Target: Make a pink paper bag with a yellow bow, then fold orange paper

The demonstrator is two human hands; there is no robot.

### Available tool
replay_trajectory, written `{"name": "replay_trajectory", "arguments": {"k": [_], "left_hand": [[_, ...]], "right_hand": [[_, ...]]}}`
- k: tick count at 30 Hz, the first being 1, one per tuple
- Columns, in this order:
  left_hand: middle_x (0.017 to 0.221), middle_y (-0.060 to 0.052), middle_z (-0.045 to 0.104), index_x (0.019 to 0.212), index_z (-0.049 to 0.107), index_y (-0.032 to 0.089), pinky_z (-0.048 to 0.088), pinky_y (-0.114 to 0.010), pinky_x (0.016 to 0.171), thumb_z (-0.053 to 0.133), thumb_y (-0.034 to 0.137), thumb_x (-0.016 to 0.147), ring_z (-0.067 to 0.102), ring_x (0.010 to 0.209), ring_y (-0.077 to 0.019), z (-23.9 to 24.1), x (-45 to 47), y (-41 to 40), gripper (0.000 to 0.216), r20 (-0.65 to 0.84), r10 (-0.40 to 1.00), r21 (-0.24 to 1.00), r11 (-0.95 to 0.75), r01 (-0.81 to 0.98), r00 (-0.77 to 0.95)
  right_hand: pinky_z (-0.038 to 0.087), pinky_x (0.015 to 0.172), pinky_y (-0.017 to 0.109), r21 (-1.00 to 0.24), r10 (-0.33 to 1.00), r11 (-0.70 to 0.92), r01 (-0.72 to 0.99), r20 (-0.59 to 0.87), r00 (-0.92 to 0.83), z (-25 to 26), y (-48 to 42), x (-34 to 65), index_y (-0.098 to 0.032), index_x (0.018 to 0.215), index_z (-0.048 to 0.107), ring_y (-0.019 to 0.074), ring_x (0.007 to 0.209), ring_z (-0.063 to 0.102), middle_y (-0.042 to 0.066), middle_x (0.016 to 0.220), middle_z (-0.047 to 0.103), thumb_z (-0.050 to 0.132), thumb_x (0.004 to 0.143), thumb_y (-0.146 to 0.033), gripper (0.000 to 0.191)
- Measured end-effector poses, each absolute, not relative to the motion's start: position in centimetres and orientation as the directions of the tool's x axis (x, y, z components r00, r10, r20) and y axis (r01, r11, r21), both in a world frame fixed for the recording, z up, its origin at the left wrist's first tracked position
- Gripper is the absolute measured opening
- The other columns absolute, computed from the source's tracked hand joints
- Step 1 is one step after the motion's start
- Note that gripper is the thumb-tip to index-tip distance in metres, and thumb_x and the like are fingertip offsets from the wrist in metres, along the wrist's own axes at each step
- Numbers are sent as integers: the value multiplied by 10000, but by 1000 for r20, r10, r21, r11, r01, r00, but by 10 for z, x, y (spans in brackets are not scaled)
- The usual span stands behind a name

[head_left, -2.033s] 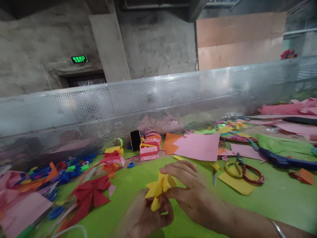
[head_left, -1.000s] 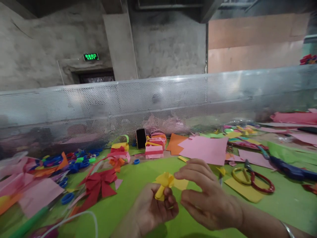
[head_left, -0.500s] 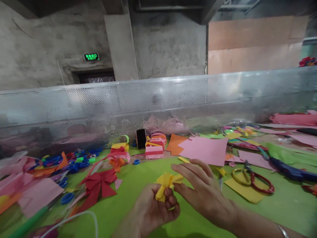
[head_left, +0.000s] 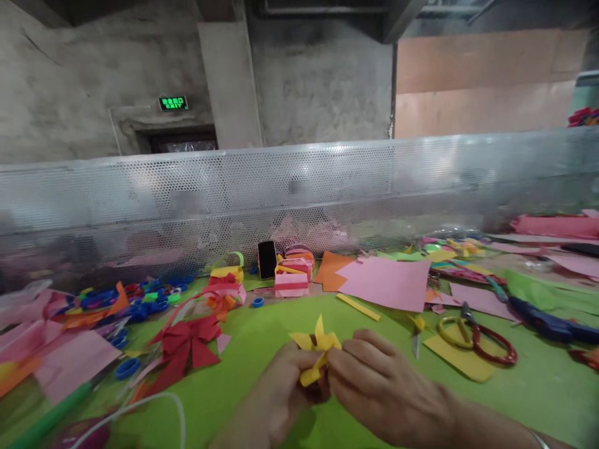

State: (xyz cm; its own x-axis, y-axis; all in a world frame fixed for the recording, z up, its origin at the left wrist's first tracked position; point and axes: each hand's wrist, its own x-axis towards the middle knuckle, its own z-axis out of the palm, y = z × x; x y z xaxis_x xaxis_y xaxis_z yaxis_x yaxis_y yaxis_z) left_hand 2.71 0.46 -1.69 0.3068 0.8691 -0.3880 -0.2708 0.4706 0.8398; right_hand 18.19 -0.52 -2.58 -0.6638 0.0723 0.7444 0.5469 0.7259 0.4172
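A yellow paper flower (head_left: 318, 343) with pointed petals is held up over the green tabletop, low in the middle of the view. My left hand (head_left: 285, 386) grips it from the left with the thumb on its near side. From the right, my right hand (head_left: 381, 377) pinches the flower's edge, its fingers curled in. The fingertips of both hands are partly hidden behind the paper. A narrow yellow paper strip (head_left: 359, 307) lies just beyond my right hand. Red paper bow (head_left: 191, 343) lies to the left of my hands.
Red-and-yellow-handled scissors (head_left: 477, 337) rest on yellow paper (head_left: 461, 358) at right, near a blue glue gun (head_left: 545, 318). Pink sheets (head_left: 386, 280), a phone (head_left: 266, 259) and small paper bags (head_left: 291, 284) stand or lie behind. A perforated metal screen (head_left: 327, 181) borders the back.
My right hand has gone from spread fingers beside the flower to a closed pinch on it. The flower has turned, its petals now pointing up and outward. The yellow strip shows more fully.
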Motion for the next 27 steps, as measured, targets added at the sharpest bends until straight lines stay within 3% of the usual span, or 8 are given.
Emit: {"name": "replay_trajectory", "arguments": {"k": [3,6,13,16,21,27], "left_hand": [[629,38,603,802,573,144,372,-228,550,654,137,494,525,584,-109,-15,27,3,319,-328,918,913,369,-175,224],[840,-12,668,1000,556,145,452,-275,694,669,189,564,607,799,-175,-14,26,3,453,-227,958,971,238,-40,176],[956,-65,678,1043,538,147,451,-314,826,626,151,637,618,921,-221,-23,24,15,416,-93,992,992,85,97,85],[956,-70,676,1056,531,146,449,-308,831,639,133,640,622,925,-218,-25,25,15,430,-44,994,994,34,107,98],[999,-98,662,1122,491,118,445,-331,848,603,137,713,606,959,-219,-20,26,8,425,-99,976,995,100,9,193],[900,-62,659,1030,528,132,445,-290,750,636,122,683,609,861,-197,-19,25,8,363,-105,971,994,96,52,214]], "right_hand": [[317,588,308,416,108,727,546,717,-689,-25,-7,179,-176,678,566,123,615,422,-16,676,560,444,889,-102,254],[299,588,313,412,113,719,559,725,-679,-27,-8,177,-172,679,567,123,613,416,-16,680,559,444,896,-95,261],[304,585,309,389,149,736,553,705,-694,-36,-5,175,-174,653,544,133,622,450,-3,681,567,440,895,-96,275],[332,564,291,261,215,769,584,754,-621,-38,-1,174,-173,669,554,131,588,463,4,674,587,421,894,-82,276],[415,577,250,-23,331,845,534,808,-488,-39,4,176,-182,722,581,133,626,545,25,692,617,440,887,-112,227],[445,562,219,-281,487,840,464,767,-418,-42,7,179,-191,734,589,127,628,580,19,682,636,476,843,-104,179]]}}
